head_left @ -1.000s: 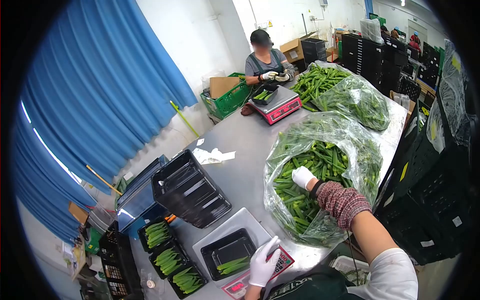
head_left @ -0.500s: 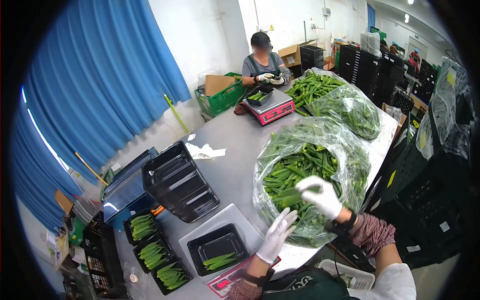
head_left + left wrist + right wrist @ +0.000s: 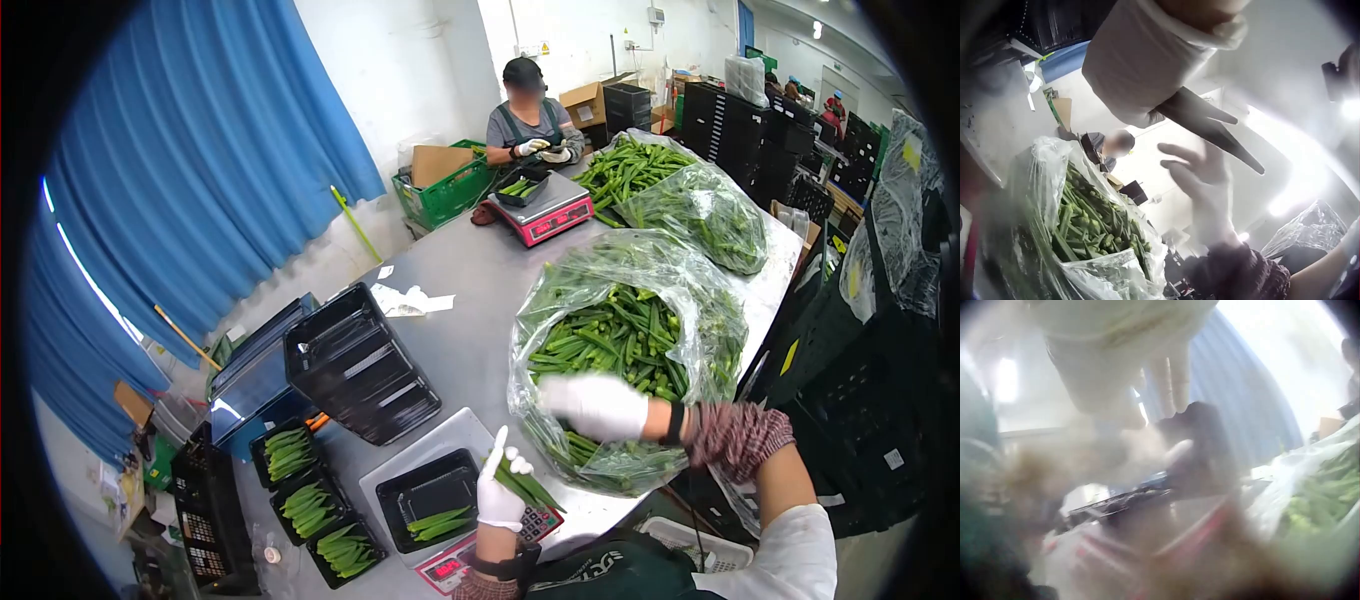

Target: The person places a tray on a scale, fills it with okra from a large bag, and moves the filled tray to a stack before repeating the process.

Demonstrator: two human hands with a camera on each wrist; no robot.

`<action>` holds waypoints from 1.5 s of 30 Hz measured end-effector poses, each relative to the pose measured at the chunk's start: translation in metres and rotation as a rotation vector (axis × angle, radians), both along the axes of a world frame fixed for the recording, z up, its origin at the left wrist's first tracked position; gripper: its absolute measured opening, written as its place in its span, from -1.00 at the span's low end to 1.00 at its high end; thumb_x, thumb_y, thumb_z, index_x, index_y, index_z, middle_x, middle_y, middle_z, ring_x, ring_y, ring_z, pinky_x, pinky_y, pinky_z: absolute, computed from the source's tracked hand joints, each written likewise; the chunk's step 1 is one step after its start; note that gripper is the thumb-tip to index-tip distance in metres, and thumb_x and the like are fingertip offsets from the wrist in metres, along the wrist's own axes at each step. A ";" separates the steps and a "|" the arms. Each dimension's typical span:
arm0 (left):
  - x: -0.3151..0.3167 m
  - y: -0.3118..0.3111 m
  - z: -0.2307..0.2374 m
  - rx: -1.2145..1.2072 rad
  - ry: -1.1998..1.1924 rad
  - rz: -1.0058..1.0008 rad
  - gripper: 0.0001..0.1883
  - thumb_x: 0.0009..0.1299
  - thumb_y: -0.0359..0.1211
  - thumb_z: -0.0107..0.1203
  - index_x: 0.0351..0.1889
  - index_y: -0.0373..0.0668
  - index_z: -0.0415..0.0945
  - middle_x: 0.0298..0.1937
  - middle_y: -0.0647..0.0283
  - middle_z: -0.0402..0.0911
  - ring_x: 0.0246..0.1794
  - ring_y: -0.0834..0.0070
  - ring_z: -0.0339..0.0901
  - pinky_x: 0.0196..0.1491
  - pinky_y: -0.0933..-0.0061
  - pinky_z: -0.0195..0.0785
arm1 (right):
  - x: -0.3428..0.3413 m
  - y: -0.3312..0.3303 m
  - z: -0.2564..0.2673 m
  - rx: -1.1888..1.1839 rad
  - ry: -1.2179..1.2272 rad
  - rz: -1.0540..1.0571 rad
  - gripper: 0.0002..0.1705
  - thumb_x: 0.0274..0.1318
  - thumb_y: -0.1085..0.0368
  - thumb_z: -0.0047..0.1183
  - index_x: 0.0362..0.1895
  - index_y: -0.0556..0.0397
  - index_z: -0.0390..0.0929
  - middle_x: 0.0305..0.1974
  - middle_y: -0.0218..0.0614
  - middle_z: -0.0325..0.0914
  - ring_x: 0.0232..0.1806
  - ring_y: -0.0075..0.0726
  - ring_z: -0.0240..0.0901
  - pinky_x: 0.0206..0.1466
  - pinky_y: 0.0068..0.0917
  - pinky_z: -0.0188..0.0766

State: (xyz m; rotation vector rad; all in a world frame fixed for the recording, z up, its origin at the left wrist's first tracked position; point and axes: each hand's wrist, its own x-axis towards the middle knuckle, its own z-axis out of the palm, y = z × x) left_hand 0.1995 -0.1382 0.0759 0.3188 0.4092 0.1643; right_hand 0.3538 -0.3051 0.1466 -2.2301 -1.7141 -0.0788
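Observation:
Gloved in white, my left hand [image 3: 500,495] holds several okra pods [image 3: 530,486] beside a black tray [image 3: 420,485]. In the left wrist view the pods [image 3: 1210,128] stick out dark from under that hand. The tray sits on a scale [image 3: 455,428] and has a few okra pods [image 3: 440,523] at its near side. My right hand [image 3: 598,407], blurred, is over the near part of an open plastic bag [image 3: 527,375] full of okra [image 3: 610,335]. Extended fingers with nothing between them show on the right hand [image 3: 1207,187] in the left wrist view.
Left of the scale stand several filled okra trays [image 3: 305,507] and a stack of black trays [image 3: 365,370]. Across the table a person [image 3: 530,125] works by another scale [image 3: 550,222] and a second okra bag [image 3: 700,205]. Dark crates [image 3: 850,400] stand at the right.
Pods that were in my right hand half a second ago are now in my left, which has moved left toward the tray. The right hand has shifted slightly left and down over the bag.

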 end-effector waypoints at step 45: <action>-0.001 -0.013 -0.041 -0.146 -0.049 -0.191 -0.59 0.48 -0.18 -0.06 0.25 -0.06 0.30 0.06 0.17 0.53 -0.05 0.41 0.51 0.18 0.20 0.34 | 0.005 0.054 -0.022 0.034 0.461 -0.188 -0.36 0.23 -0.17 -0.12 0.23 -0.03 0.36 0.01 -0.01 0.52 -0.01 0.07 0.50 0.06 -0.25 0.42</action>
